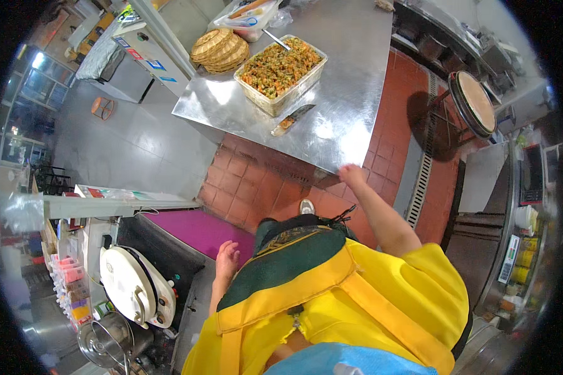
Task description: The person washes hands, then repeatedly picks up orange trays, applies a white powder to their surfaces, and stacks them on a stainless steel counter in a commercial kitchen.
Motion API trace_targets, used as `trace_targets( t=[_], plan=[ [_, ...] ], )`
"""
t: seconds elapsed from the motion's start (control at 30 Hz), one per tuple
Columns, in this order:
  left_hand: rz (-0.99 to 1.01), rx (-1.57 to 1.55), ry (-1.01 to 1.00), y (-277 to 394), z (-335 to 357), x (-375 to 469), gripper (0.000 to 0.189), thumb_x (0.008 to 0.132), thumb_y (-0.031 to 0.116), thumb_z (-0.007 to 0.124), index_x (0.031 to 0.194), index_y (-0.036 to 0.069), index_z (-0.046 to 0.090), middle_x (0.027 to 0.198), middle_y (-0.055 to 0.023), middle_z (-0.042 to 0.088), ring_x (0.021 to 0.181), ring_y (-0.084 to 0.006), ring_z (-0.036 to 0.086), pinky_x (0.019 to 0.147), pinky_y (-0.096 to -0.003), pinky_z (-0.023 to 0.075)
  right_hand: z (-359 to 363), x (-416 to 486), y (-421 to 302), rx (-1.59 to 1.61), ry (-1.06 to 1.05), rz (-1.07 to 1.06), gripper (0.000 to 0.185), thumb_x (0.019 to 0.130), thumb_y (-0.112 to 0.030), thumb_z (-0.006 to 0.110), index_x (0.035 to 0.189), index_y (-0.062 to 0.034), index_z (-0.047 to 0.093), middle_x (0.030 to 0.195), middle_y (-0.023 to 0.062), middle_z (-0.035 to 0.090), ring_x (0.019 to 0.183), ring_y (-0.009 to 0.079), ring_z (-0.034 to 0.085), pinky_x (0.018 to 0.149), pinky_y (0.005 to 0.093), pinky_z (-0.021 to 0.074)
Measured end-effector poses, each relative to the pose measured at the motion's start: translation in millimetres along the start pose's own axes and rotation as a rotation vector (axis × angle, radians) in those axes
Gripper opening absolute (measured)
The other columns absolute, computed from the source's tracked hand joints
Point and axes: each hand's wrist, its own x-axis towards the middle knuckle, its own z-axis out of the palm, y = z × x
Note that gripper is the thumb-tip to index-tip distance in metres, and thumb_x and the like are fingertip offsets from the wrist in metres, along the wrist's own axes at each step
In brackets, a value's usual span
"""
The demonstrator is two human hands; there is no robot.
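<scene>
My right hand [353,176] is by the near corner of a stainless steel table [347,89]; its fingers look curled, and whether it touches the corner I cannot tell. My left hand [228,258] hangs beside the apron with bent fingers somewhat apart and nothing in it. On the table stands a rectangular plastic tub [281,105] full of chopped vegetable filling [281,68]. A metal utensil handle [276,39] sticks up out of the filling. In front of the tub lies a knife [293,120] with a stained handle. Round woven mats [219,50] are stacked behind the tub's left side.
A plastic box [246,21] with utensils sits at the table's back. At right, a round board [471,101] rests on a stand beside a floor drain grate [422,173]. A white electric griddle [129,286] and a metal pot [108,340] are at lower left. Red tiles [248,187] cover the floor.
</scene>
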Motion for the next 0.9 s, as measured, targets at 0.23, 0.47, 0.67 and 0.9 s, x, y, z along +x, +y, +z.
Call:
trace_targets(
  t=[0.23, 0.47, 0.67, 0.9],
  plan=[
    [-0.076, -0.056, 0.134, -26.1, -26.9, 45.1, 0.024, 0.078, 0.003, 0.057, 0.102, 0.001, 0.059, 0.116, -0.0128, 0.049, 0.089, -0.025, 0.06, 0.077, -0.0316, 0.0486, 44.6, 87.3, -188.0, 0.086, 0.162, 0.227, 0.058, 0.075, -0.035, 0.061, 0.11, 0.0066, 0.042, 0.108, 0.0273, 0.053, 0.1, 0.04, 0.053, 0.084, 0.043, 0.0437],
    [-0.195, -0.328, 0.04, -97.8, -107.0, 160.0, 0.023, 0.077, 0.002, 0.058, 0.1, 0.004, 0.06, 0.119, -0.0149, 0.047, 0.093, -0.0262, 0.058, 0.077, -0.0318, 0.0488, 75.7, 105.7, -272.6, 0.104, 0.273, 0.611, 0.068, 0.073, -0.033, 0.066, 0.116, 0.005, 0.03, 0.123, 0.0241, 0.038, 0.106, 0.0362, 0.051, 0.086, 0.0419, 0.0445],
    [-0.021, -0.044, -0.056, -117.0, -180.5, 234.6, 0.026, 0.078, 0.011, 0.059, 0.102, 0.003, 0.059, 0.117, -0.0185, 0.049, 0.08, -0.0267, 0.061, 0.072, -0.0341, 0.0492, 100.8, 128.9, -255.4, 0.349, 0.452, 0.613, 0.04, 0.073, -0.022, 0.065, 0.097, 0.0029, 0.045, 0.079, 0.0152, 0.057, 0.074, 0.0253, 0.061, 0.063, 0.0355, 0.05],
    [0.077, 0.018, -0.2, -129.7, -180.0, 298.0, 0.029, 0.075, 0.015, 0.059, 0.102, 0.005, 0.059, 0.118, -0.0189, 0.048, 0.085, -0.029, 0.06, 0.075, -0.0369, 0.0487, 72.2, 55.4, -247.2, 1.022, 0.503, 0.319, 0.023, 0.081, -0.021, 0.06, 0.082, -0.0016, 0.047, 0.055, 0.0033, 0.049, 0.039, 0.0119, 0.046, 0.035, 0.027, 0.0364]
  ],
)
